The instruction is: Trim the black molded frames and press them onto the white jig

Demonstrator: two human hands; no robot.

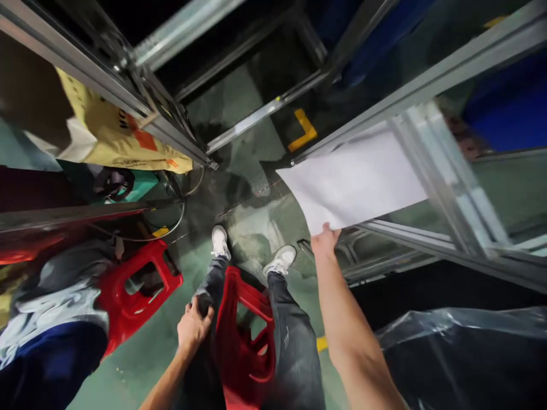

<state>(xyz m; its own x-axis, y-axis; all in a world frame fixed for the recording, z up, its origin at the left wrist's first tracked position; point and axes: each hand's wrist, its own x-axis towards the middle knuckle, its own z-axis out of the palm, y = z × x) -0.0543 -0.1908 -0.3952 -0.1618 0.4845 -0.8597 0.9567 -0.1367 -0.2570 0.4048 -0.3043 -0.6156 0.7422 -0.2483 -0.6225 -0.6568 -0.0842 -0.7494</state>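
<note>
My right hand [325,238] is closed on the near left corner of a large white sheet [359,176], thumb on top. The sheet looks thin and slightly bent, and its far right part lies by the metal frame. My left hand [195,324] is at my left knee, its fingers curled around a small dark object [205,303] whose kind I cannot make out. Between my legs a red plastic stool [245,341] is visible.
Aluminium profile frames [265,117] stand ahead and to the right. Left are a yellow printed bag [128,145], a second red stool [137,290] and a person in dark blue clothing [55,359]. Clear plastic film [448,324] covers something dark at lower right.
</note>
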